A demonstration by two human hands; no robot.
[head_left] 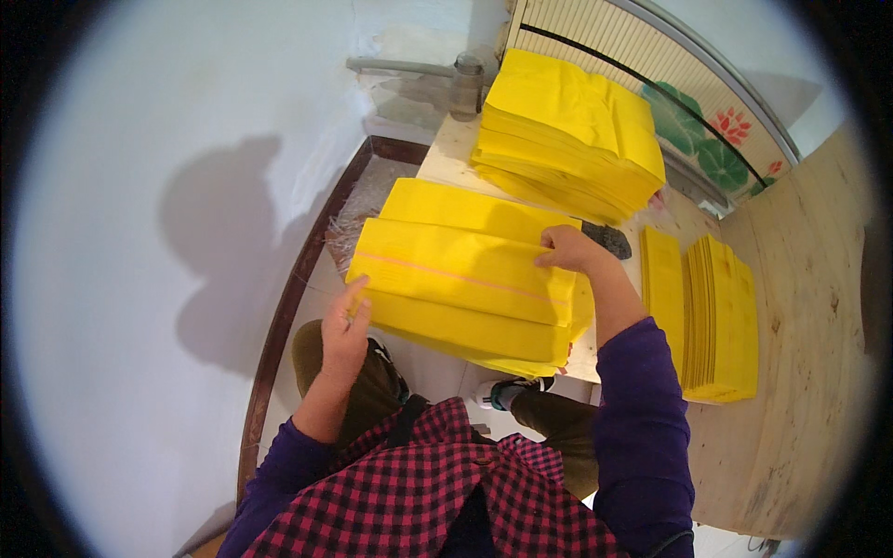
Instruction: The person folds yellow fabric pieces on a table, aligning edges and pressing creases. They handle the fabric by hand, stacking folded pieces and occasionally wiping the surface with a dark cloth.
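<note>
A folded yellow sheet [446, 276] with a thin pink line along it lies on other yellow sheets in front of me; I cannot tell whether it is paper or cloth. My right hand [569, 249] is closed in a pinch at its far right edge. At its near left edge, my left hand [346, 337] has its fingers apart, with the fingertips against the side of the sheet. A ring shows on one left finger. The undersides of the layers are hidden.
A tall stack of folded yellow sheets [569, 130] stands at the back of the wooden table [735, 465]. Upright yellow bundles [721, 316] stand at the right by a wooden panel [800, 279]. A jar [467, 86] is behind, near a dark cloth-like lump [606, 240].
</note>
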